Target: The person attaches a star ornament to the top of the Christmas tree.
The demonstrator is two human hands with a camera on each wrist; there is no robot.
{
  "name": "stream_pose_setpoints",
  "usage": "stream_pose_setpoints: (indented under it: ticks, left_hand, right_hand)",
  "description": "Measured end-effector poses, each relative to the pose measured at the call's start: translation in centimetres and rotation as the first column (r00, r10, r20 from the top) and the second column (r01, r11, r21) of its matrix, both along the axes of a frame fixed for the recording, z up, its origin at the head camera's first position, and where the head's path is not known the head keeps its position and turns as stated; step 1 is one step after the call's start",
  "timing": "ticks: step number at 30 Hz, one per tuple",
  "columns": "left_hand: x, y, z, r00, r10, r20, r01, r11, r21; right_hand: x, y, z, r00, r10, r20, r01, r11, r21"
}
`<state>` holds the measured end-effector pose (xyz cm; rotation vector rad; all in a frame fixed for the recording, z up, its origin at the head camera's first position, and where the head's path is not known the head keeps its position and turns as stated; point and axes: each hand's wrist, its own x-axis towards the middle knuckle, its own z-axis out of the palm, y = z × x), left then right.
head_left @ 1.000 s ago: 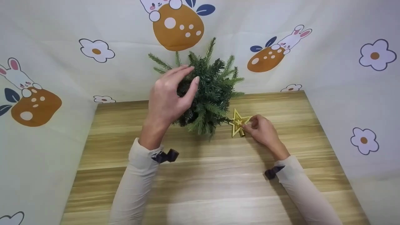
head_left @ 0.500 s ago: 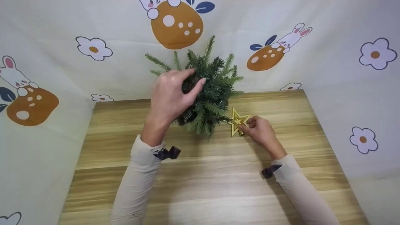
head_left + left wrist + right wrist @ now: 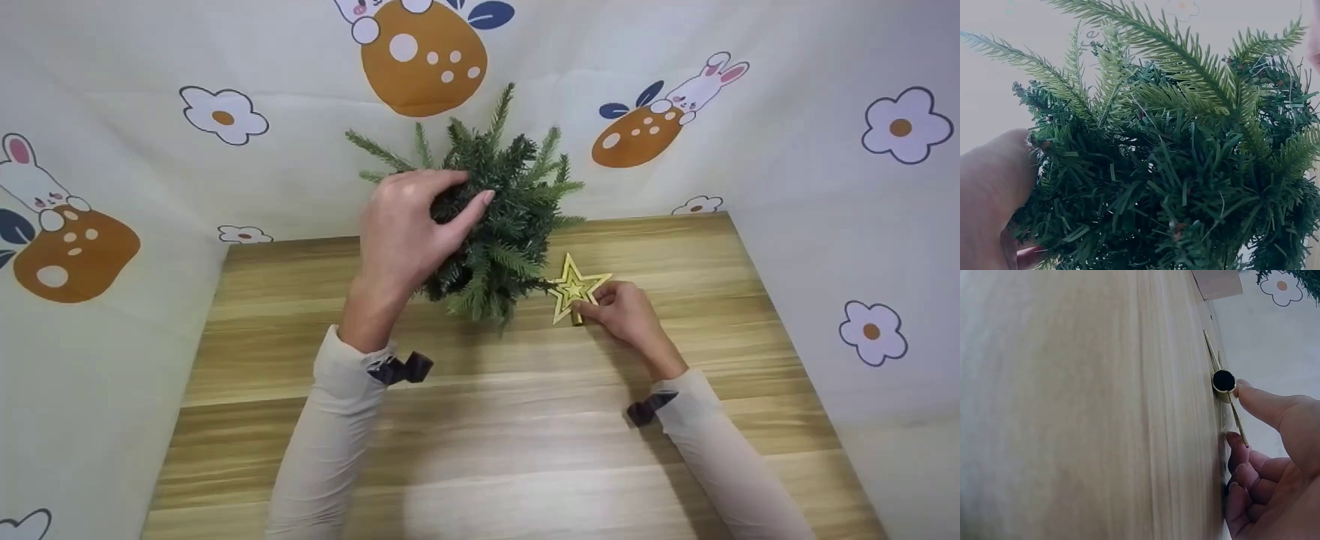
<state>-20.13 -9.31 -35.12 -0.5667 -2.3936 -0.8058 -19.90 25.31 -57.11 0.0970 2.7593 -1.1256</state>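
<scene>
- At centre right of the frame, the right hand (image 3: 626, 311) pinches a gold star (image 3: 573, 289) by its right side, on or just above the wooden table (image 3: 487, 450).
- At upper centre, the left hand (image 3: 401, 232) curls round the left of a green tree (image 3: 514, 232).
- Likely step: taking up the star; next probably calls for lifting it clear of the branches.

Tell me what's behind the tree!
Behind the tree you can see pale cloth with bunny pictures and some table. Its branches hide whatever is right behind them.
</scene>
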Motion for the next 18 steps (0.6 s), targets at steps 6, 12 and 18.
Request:
stream_pose_setpoints:
  ticks: [6,12,18]
  left_hand:
    - [0.0,-0.1,0.1,1.000,-0.002,0.017,0.002,1.000,0.006]
    - [0.0,-0.2,0.1,1.000,0.001,0.020,-0.002,1.000,0.008]
    - [-0.1,0.0,0.0,1.000,0.003,0.015,-0.004,1.000,0.009]
  right_hand:
    - [0.0,0.4,-0.5,0.999,0.007,-0.052,-0.010,0.998,-0.065]
    - [0.0,1.0,-0.4,0.997,-0.015,-0.072,0.005,0.989,-0.146]
    - [0.1,1.3,-0.5,0.995,-0.070,-0.064,0.055,0.977,-0.206]
